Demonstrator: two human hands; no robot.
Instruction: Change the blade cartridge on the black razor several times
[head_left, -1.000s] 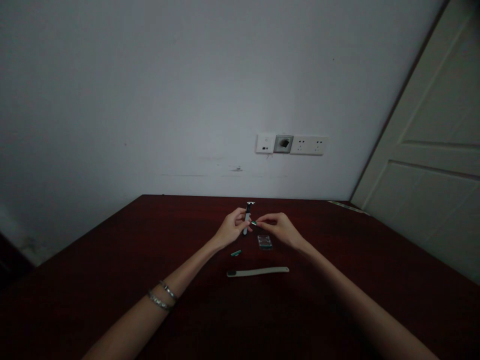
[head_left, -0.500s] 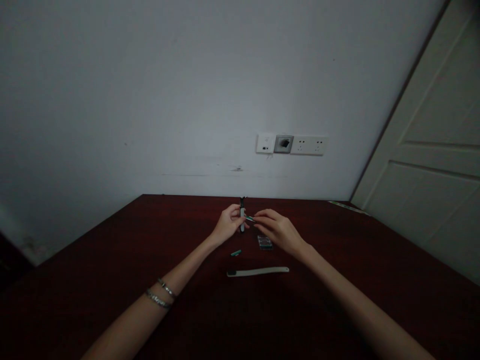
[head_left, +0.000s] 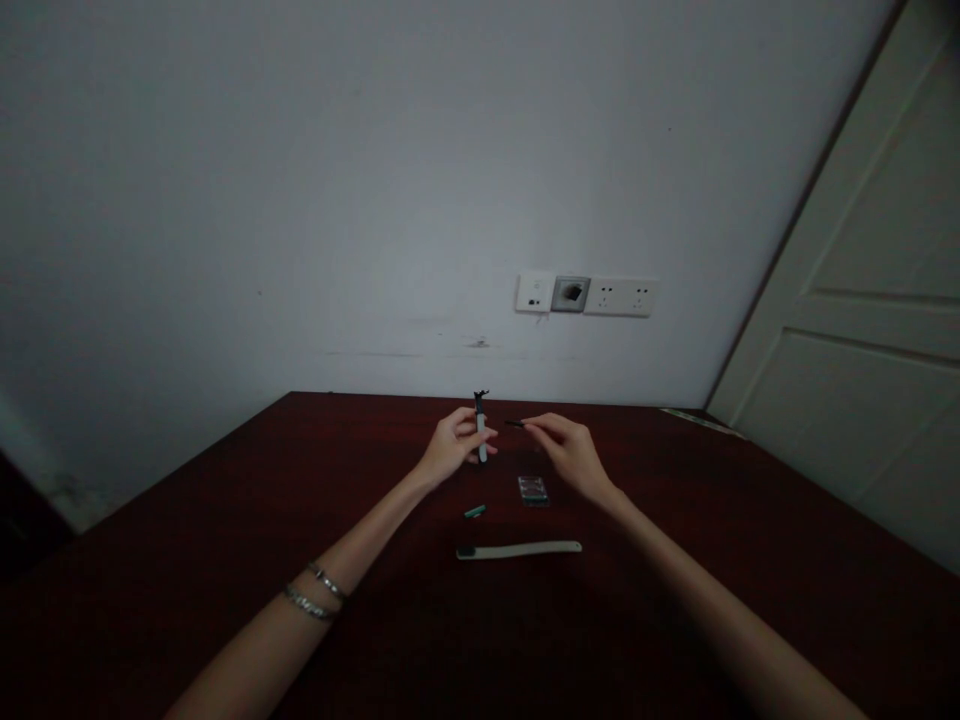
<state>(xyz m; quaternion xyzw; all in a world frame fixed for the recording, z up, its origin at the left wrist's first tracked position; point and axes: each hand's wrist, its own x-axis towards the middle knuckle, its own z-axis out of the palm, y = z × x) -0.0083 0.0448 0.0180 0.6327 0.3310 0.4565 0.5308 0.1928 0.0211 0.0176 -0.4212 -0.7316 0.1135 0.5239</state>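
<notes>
My left hand point(head_left: 452, 447) is closed round a thin razor handle point(head_left: 481, 432), held upright above the dark red table point(head_left: 225, 520) with its dark head at the top. My right hand point(head_left: 570, 448) pinches a small dark cartridge piece point(head_left: 514, 423) a short way to the right of the handle's head; the two do not touch. Below the hands, on the table, lie a small clear cartridge case point(head_left: 532, 489), a little green piece point(head_left: 474, 512) and a long pale razor handle point(head_left: 519, 550) lying flat.
The table meets a grey wall with a row of wall sockets point(head_left: 585, 295). A pale door point(head_left: 870, 330) stands at the right. A thin strip point(head_left: 701, 420) lies at the table's far right corner. Two bracelets point(head_left: 315, 592) are on my left wrist.
The handle has been turned so its head shows edge-on. My right hand has drawn the small piece away to the right of the handle, after being against it half a second ago.
</notes>
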